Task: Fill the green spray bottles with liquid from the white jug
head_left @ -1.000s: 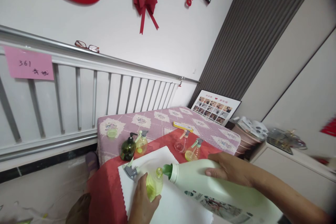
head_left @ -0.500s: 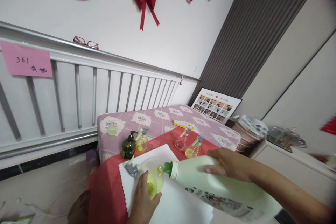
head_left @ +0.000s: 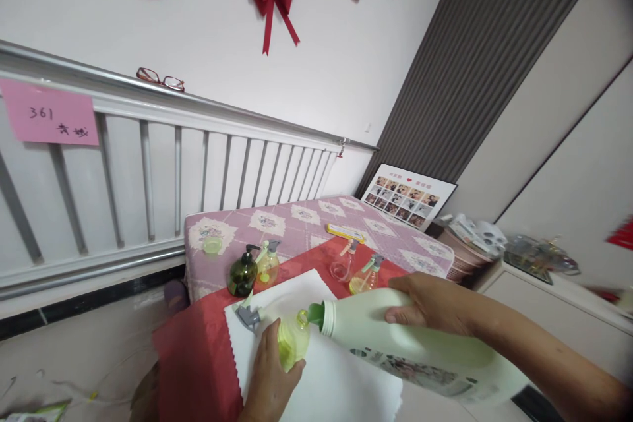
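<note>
My left hand (head_left: 270,376) grips a small round yellow-green bottle (head_left: 291,341) standing open on a white cloth (head_left: 336,386). My right hand (head_left: 435,303) lies on top of a large white jug (head_left: 420,353), tipped on its side. The jug's green spout (head_left: 315,314) sits right at the small bottle's mouth. A grey spray head (head_left: 246,314) lies on the cloth just left of the bottle.
A dark green pump bottle (head_left: 242,273) and a yellow spray bottle (head_left: 268,262) stand behind on the red cloth (head_left: 198,356). Two more spray bottles (head_left: 363,277) stand further right. A green cap (head_left: 212,245) and a yellow strip (head_left: 345,232) lie on the patterned tablecloth (head_left: 306,217).
The view has shifted slightly. Both hands keep the same hold, with the jug's spout at the small bottle's mouth.
</note>
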`<state>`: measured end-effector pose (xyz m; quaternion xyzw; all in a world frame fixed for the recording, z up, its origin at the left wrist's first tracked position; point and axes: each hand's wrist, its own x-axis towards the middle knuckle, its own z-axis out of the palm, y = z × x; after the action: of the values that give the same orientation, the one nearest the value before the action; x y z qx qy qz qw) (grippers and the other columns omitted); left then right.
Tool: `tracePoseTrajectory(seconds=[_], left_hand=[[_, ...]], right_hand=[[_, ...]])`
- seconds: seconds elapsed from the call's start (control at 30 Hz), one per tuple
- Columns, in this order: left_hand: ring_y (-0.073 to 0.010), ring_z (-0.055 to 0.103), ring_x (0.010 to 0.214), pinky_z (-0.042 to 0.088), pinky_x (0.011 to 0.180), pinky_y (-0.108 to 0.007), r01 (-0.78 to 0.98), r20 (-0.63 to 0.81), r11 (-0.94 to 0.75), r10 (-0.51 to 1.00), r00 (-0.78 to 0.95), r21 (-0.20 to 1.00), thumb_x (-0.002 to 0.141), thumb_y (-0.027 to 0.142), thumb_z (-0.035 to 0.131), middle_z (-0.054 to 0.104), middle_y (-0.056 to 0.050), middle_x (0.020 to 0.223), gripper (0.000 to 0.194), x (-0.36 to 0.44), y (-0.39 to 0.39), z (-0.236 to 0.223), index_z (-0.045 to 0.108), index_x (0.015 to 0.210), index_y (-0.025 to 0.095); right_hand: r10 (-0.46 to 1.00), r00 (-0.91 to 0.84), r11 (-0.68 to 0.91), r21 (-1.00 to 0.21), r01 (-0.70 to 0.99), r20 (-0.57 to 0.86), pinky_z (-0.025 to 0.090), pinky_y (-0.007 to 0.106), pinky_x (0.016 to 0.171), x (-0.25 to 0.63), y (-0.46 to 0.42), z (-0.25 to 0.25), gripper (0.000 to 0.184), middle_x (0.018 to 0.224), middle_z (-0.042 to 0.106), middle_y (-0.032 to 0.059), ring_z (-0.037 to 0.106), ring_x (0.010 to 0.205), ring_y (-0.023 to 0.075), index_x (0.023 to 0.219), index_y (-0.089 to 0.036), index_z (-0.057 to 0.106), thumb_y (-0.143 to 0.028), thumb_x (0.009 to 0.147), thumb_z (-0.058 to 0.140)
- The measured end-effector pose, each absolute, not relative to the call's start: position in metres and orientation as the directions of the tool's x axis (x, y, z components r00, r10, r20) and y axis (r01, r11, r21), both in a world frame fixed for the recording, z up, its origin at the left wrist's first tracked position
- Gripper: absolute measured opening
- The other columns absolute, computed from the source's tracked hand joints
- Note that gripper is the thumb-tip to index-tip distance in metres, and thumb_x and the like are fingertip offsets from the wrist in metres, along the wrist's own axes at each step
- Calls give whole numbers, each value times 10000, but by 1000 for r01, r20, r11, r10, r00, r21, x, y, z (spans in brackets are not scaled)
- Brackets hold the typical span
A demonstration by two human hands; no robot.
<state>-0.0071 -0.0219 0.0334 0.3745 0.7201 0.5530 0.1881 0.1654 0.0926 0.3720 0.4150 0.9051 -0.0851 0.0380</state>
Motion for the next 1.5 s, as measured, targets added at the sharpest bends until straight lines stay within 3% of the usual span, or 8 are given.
tracePoseTrajectory(seconds=[0.1, 0.23, 0.6, 0.9, 1.13, 1.5], left_hand=[[-302, 423, 1378, 351, 1169, -452, 324, 136, 107, 755, -642, 940, 664, 218, 642, 493, -173, 1431, 771, -8, -22, 33, 340, 1370, 148], [-301, 408, 1383, 340, 1174, -468, 325, 129, 109, 767, -629, 939, 676, 242, 638, 473, -179, 1444, 777, -9, -21, 32, 328, 1381, 135], [-281, 437, 1369, 363, 1164, -429, 353, 169, 95, 743, -647, 931, 669, 241, 652, 505, -153, 1427, 767, -8, -21, 26, 351, 1372, 178], [-289, 409, 1385, 330, 1177, -435, 376, 148, 134, 761, -632, 917, 675, 273, 614, 471, -185, 1450, 798, -7, -21, 29, 323, 1397, 100], [-281, 398, 1395, 330, 1182, -432, 375, 143, 136, 765, -628, 917, 676, 266, 620, 471, -187, 1453, 789, -7, -21, 29, 321, 1390, 113], [-289, 410, 1388, 336, 1180, -452, 369, 163, 112, 755, -636, 923, 670, 263, 637, 473, -185, 1450, 784, -8, -21, 28, 329, 1380, 140]], right_hand=[[675, -653, 679, -55, 732, -343, 424, 311, 643, 162, 91, 379, 366, 856, 712, 63, 632, 758, 227, 817, -211, 640, -571, 779, 582], [663, -648, 692, -22, 721, -374, 434, 332, 689, 158, 87, 387, 401, 909, 701, 88, 643, 822, 257, 857, -195, 616, -586, 801, 545], [687, -615, 666, -2, 746, -387, 430, 347, 700, 152, 84, 391, 389, 900, 699, 88, 643, 841, 274, 815, -198, 606, -583, 780, 564], [692, -603, 658, 4, 753, -397, 423, 348, 687, 152, 88, 391, 385, 894, 697, 79, 642, 840, 278, 792, -209, 580, -593, 764, 577], [694, -601, 664, 31, 747, -396, 426, 351, 686, 151, 87, 391, 385, 902, 701, 81, 648, 844, 281, 796, -214, 579, -597, 769, 566], [692, -611, 658, -12, 753, -384, 429, 341, 664, 153, 90, 389, 364, 891, 718, 77, 653, 828, 274, 811, -213, 612, -572, 756, 590]])
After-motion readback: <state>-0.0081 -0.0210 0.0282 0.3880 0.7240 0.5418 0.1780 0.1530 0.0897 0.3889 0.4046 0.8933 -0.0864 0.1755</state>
